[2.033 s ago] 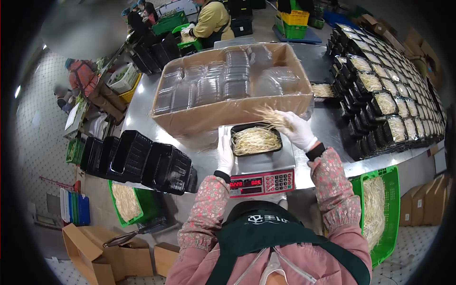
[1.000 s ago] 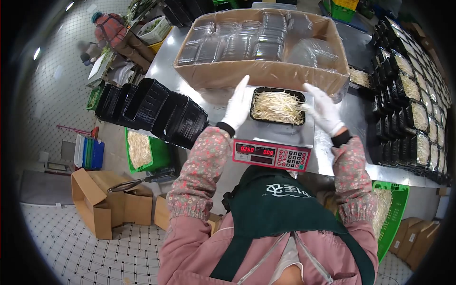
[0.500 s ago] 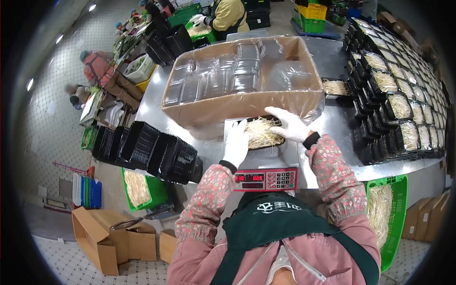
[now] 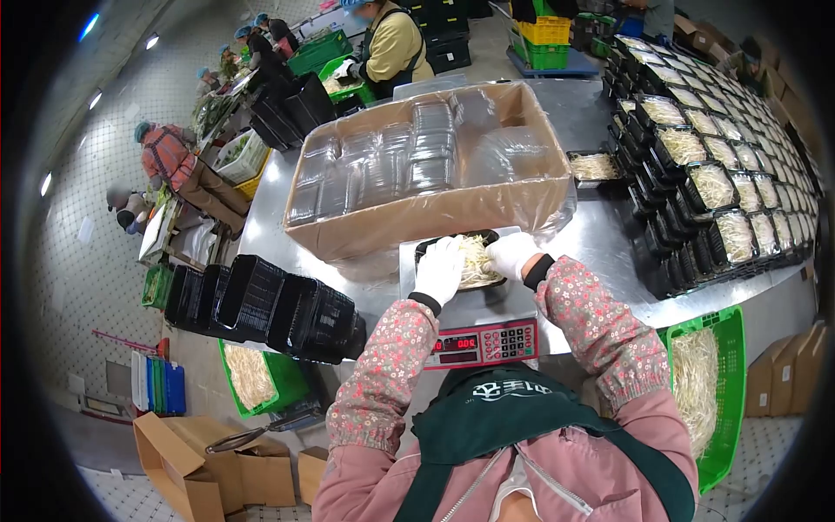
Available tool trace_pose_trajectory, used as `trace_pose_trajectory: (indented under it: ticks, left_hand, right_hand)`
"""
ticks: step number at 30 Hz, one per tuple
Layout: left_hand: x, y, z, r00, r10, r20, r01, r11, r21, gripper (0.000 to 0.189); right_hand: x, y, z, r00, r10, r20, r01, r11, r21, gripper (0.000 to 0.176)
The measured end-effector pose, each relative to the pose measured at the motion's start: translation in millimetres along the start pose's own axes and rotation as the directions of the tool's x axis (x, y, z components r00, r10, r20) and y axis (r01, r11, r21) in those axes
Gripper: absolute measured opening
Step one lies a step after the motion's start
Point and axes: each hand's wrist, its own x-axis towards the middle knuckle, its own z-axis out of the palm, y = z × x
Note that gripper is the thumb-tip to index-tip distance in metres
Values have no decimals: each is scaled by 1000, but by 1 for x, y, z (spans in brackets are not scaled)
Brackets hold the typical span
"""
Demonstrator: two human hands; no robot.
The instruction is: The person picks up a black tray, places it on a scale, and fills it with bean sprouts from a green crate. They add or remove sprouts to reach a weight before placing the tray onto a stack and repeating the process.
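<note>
Item: black tray [image 4: 481,234] of bean sprouts [image 4: 474,261], on scale [image 4: 487,306], steel bench [image 4: 600,239].
Left hand [image 4: 439,270]: gloved fingers flat on the sprouts, gripping nothing.
Right hand [image 4: 511,254]: fingers curled at the rim; grip unclear.
Handling: likely light and thin-walled; sprouts loose, brittle. Best taken by both short ends.

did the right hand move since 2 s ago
Yes: the right hand dropped from beside the cardboard box's front wall down onto the sprout tray's right end.

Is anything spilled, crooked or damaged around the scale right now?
Nothing looks spilled or broken. The left hand and right hand rest on sprouts in the tray on the scale. One oddity: the stack of empty trays lies sideways at the table edge.
</note>
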Motion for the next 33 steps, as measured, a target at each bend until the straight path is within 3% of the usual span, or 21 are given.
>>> trace_pose_trajectory:
  ticks: [2, 4, 8, 9, 12, 14, 16, 17, 18, 20, 22, 24, 26, 27, 28, 30, 32, 33]
  left_hand:
    - [-1, 1, -1, 1000, -8, 14, 8, 1000, 15, 41]
    - [-4, 1, 1, 999, 24, -46, -25, 1000, -15, 39]
    - [-10, -11, 14, 976, 56, -209, -76, 993, -90, 37]
    - [-13, -9, 13, 964, 27, -263, -76, 981, -177, 32]
    - [-19, 3, -17, 903, 75, -422, -125, 988, -91, 30]
    - [-32, 0, -48, 867, -23, -498, -99, 971, -217, 35]
    - [-57, -12, -93, 767, -79, -637, -1, 992, -124, 37]
    - [-72, -22, -117, 742, -151, -654, 150, 987, -58, 39]
    - [-87, -33, -132, 645, -125, -754, 245, 968, 49, 39]
    - [-125, -73, -137, 560, -204, -803, 568, 800, 193, 42]
    - [-163, -113, -133, 689, -418, -592, 641, 733, 229, 34]
    - [-186, -126, -117, 654, -574, -493, 696, 712, 95, 29]
    - [-186, -129, -124, 681, -516, -519, 665, 733, 143, 29]
    - [-188, -125, -132, 622, -602, -502, 726, 682, 81, 27]
    - [-182, -118, -137, 537, -626, -565, 698, 706, -118, 25]
    - [-183, -113, -148, 489, -653, -579, 639, 720, -273, 21]
    - [-173, -90, -163, 483, -474, -736, 526, 829, -189, 19]
    - [-159, -68, -171, 513, -438, -738, 306, 897, -319, 15]
  right_hand:
    - [-3, 6, 5, 998, -46, -38, 46, 999, 1, 30]
    - [-9, 7, 1, 992, -79, -101, 84, 996, 41, 28]
    - [-31, 27, -32, 995, -50, -84, 54, 997, 49, 26]
    - [-41, 34, -40, 991, -49, -128, 61, 994, 95, 25]
    - [-63, 76, -39, 965, -47, -259, 93, 981, 169, 23]
    - [-81, 95, -43, 964, 44, -261, 2, 985, 173, 23]
    - [-99, 114, -34, 921, 113, -372, -9, 963, 269, 22]
    - [-109, 124, -28, 912, 190, -364, -57, 936, 346, 21]
    - [-117, 134, -21, 899, 262, -350, -100, 902, 420, 20]
    - [-132, 145, -14, 868, 421, -265, -188, 771, 609, 17]
    - [-137, 152, 3, 829, 426, -361, -45, 696, 717, 15]
    - [-135, 153, 5, 840, 436, -322, -88, 696, 713, 15]
    - [-125, 154, 16, 829, 467, -309, -54, 615, 786, 12]
    - [-115, 145, 7, 829, 419, -371, -25, 690, 723, 11]
    - [-110, 141, 4, 837, 399, -375, 4, 680, 733, 12]
    - [-112, 136, 3, 844, 375, -384, 50, 658, 752, 14]
    - [-112, 115, -22, 793, 350, -499, 173, 655, 735, 11]
    - [-113, 100, -41, 758, 363, -542, 229, 630, 742, 10]
